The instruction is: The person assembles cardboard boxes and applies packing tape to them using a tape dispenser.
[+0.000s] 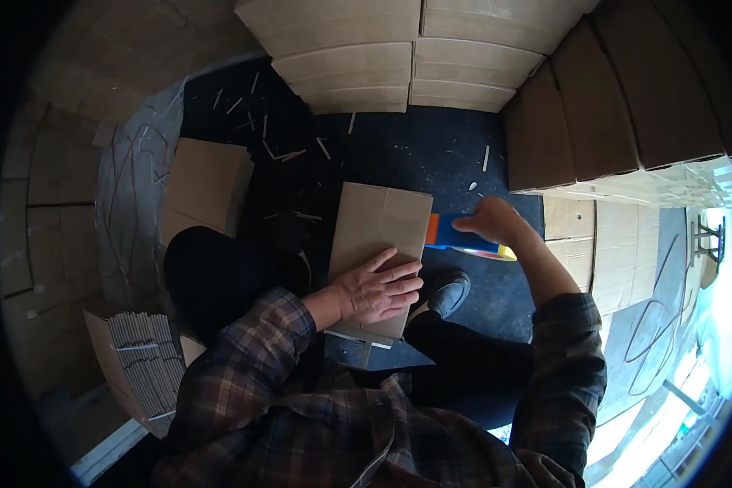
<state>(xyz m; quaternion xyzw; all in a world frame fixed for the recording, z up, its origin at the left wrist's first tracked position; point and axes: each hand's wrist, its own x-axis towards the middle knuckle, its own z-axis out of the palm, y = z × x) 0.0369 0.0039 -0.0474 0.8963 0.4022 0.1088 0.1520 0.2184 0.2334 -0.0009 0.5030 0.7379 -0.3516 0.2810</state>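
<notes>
A closed brown cardboard box point(372, 220) stands in front of me between my knees, with a seam running along its top. My left hand point(376, 290) lies flat on the near part of that top, fingers spread toward the right edge. At the box's right side, my right hand point(494, 223) is wrapped round a blue and orange tape dispenser point(462, 233). The dispenser's orange front end is right at the box's edge, and a yellow-rimmed roll point(504, 254) shows beneath the hand. Under the box's near end, part of a small metal-edged stand point(361, 338) is visible.
Stacked cartons point(342, 69) wall off the far side, and darker ones point(606, 98) rise on the right. A cardboard stack point(202, 183) stands left of my knee; bundled flat cardboard point(142, 362) lies nearer. Cardboard scraps point(285, 154) litter the dark floor. My shoe point(449, 294) is right of the box.
</notes>
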